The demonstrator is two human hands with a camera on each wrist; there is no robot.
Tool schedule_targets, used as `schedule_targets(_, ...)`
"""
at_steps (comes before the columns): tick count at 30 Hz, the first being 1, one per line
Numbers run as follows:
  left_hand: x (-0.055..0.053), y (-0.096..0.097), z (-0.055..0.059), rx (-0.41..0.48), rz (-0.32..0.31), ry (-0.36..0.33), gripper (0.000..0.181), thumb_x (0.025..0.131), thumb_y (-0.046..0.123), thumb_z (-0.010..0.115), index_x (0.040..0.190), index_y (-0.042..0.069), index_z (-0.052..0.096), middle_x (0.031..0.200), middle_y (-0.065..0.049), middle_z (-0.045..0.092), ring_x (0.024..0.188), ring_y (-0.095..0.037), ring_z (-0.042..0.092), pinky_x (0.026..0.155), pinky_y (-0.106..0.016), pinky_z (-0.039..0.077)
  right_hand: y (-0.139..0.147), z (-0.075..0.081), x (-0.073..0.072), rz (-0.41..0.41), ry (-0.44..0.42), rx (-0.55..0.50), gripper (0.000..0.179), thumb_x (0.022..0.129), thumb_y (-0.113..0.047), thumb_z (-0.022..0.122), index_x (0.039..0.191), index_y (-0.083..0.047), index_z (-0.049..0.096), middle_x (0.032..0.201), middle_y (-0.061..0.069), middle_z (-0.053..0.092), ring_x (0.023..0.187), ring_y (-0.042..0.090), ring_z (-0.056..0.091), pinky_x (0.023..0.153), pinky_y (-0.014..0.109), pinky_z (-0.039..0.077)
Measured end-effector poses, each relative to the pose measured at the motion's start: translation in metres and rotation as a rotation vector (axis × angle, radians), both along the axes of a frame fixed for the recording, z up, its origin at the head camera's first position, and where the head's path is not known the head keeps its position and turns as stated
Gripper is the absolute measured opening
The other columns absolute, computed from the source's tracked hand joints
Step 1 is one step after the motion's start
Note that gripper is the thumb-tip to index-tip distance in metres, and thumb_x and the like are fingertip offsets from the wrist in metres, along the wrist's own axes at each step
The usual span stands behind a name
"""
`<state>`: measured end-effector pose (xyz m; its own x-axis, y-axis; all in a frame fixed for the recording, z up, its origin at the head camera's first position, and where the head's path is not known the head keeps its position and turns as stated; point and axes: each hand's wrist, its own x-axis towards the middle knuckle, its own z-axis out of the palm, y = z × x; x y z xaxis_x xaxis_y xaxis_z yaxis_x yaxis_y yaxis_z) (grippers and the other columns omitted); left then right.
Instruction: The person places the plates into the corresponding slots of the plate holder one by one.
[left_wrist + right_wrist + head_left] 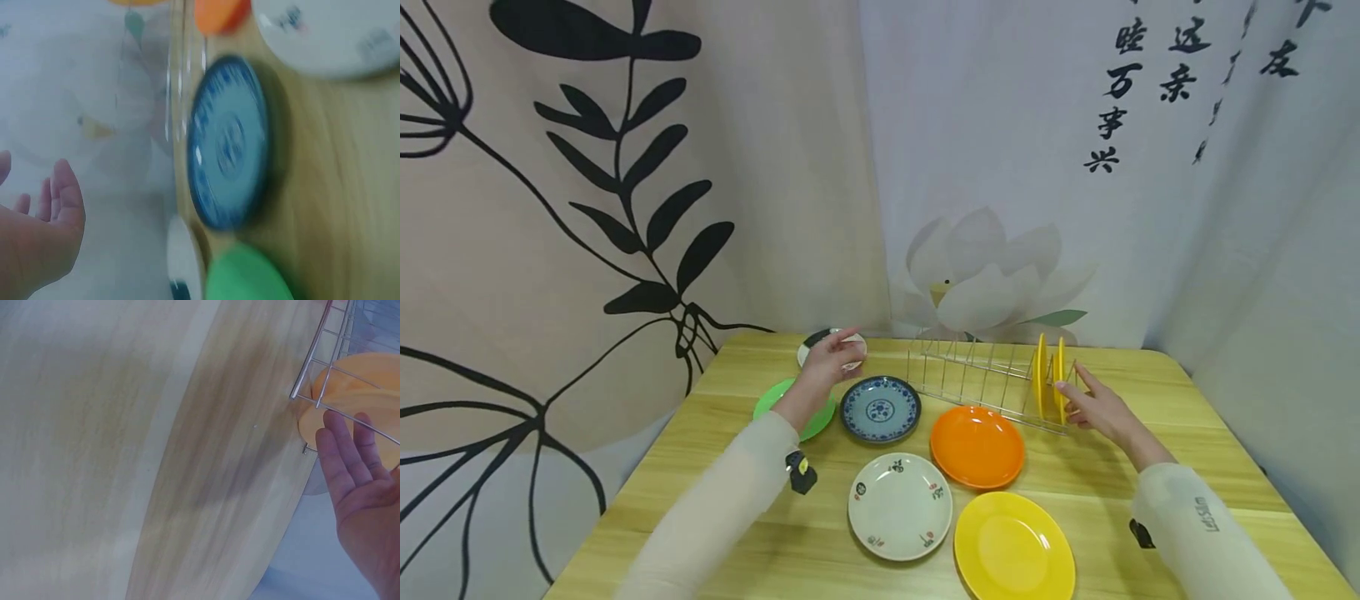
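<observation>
Two yellow plates stand on edge in the wire rack (983, 380), side by side at its right end: the inner upright plate (1040, 377) and, next to it, the outer upright plate (1060, 357). The rack runs along the table's far edge, its loaded end towards the far right corner. My right hand (1099, 408) is at that end, fingers extended and loose, clasping nothing; whether the tips touch wire or rim I can't tell. My left hand (831, 364) hangs in the air near the far left corner, fingers relaxed and free, across my view of a small black-and-white dish (811, 342) lying by the far edge. Partly behind my left wrist lies a green plate (769, 402), towards the table's left edge.

Just right of it is a blue patterned plate (881, 409), near the rack's left end. An orange plate (977, 447) lies flat just in front of the rack. Closer to me are a white plate with small printed motifs (900, 507) and, on its right, a flat yellow plate (1015, 546). Beyond the wooden table (1157, 392) hangs a pale curtain (790, 192) with dark leaves, a lotus and brushed characters.
</observation>
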<state>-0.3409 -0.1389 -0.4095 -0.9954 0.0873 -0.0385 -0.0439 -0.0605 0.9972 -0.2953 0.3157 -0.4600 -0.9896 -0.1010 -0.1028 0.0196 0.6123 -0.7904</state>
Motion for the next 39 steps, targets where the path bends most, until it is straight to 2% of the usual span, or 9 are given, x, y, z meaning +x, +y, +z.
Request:
schedule_targets(3,0.005,-0.033,-0.006,-0.02,0.034,-0.008,0.053,0.1,0.011,0.06,0.15,0.007,0.041,0.126,-0.013,0.053,0.106,-0.021,0.057,0.096,-0.042,0.052,-0.001,0.0,0.001,-0.001,-0.002,-0.002,0.089,0.101,-0.057,0.044,0.159,-0.009,-0.004,0.112,0.028,0.062,0.094,0.036,0.068,0.083,0.047,0.058)
schedule_targets(9,0.016,-0.09,-0.018,-0.09,0.107,-0.043,0.06,0.101,0.017,0.058,0.154,0.008,0.032,0.137,-0.016,0.046,0.123,-0.028,0.05,0.102,-0.04,0.048,-0.002,-0.001,0.001,-0.011,-0.002,0.002,0.09,0.1,-0.059,0.044,0.159,-0.009,-0.003,0.109,0.024,0.063,0.094,0.035,0.068,0.084,0.048,0.058)
schedule_targets(15,0.025,-0.131,-0.03,-0.119,0.177,-0.068,0.061,0.101,0.02,0.059,0.155,0.01,0.031,0.139,-0.017,0.044,0.129,-0.032,0.043,0.106,-0.042,0.045,-0.003,0.0,0.001,-0.008,0.001,0.005,0.09,0.1,-0.058,0.043,0.159,-0.009,-0.003,0.109,0.025,0.063,0.094,0.036,0.068,0.083,0.047,0.058)
schedule_targets(19,0.031,-0.152,-0.039,-0.152,0.192,-0.07,0.065,0.102,0.022,0.057,0.158,0.009,0.025,0.142,-0.021,0.04,0.131,-0.033,0.04,0.109,-0.047,0.041,-0.003,0.001,0.001,-0.005,0.002,0.008,0.089,0.1,-0.058,0.043,0.159,-0.01,-0.004,0.109,0.025,0.063,0.095,0.036,0.068,0.083,0.046,0.058)
schedule_targets(25,0.04,-0.172,-0.055,-0.228,0.173,-0.133,0.07,0.103,0.02,0.054,0.159,0.007,0.015,0.151,-0.025,0.033,0.137,-0.038,0.036,0.111,-0.048,0.038,-0.003,0.003,0.001,-0.006,0.004,0.015,0.089,0.101,-0.058,0.043,0.159,-0.01,-0.004,0.109,0.025,0.063,0.094,0.036,0.068,0.082,0.045,0.059)
schedule_targets(30,0.047,-0.181,-0.069,-0.26,0.178,-0.163,0.07,0.102,0.017,0.055,0.158,0.003,0.016,0.142,-0.027,0.04,0.13,-0.041,0.043,0.108,-0.047,0.042,-0.002,0.003,0.003,-0.013,-0.008,0.006,0.09,0.1,-0.059,0.043,0.159,-0.01,-0.004,0.11,0.026,0.063,0.094,0.036,0.068,0.085,0.048,0.057)
schedule_targets(34,0.054,-0.181,-0.076,-0.275,0.179,-0.156,0.069,0.102,0.016,0.056,0.157,0.0,0.018,0.131,-0.023,0.045,0.124,-0.038,0.046,0.105,-0.045,0.045,-0.002,0.002,0.003,-0.014,-0.014,0.008,0.091,0.1,-0.059,0.044,0.159,-0.011,-0.004,0.11,0.025,0.063,0.094,0.036,0.068,0.086,0.05,0.057)
schedule_targets(39,0.063,-0.169,-0.075,-0.258,0.145,-0.145,0.066,0.101,0.016,0.057,0.156,0.0,0.022,0.133,-0.023,0.048,0.121,-0.038,0.05,0.102,-0.047,0.048,-0.002,0.001,0.003,-0.005,-0.012,0.009,0.091,0.1,-0.059,0.044,0.159,-0.009,-0.005,0.111,0.027,0.062,0.094,0.036,0.068,0.085,0.049,0.057)
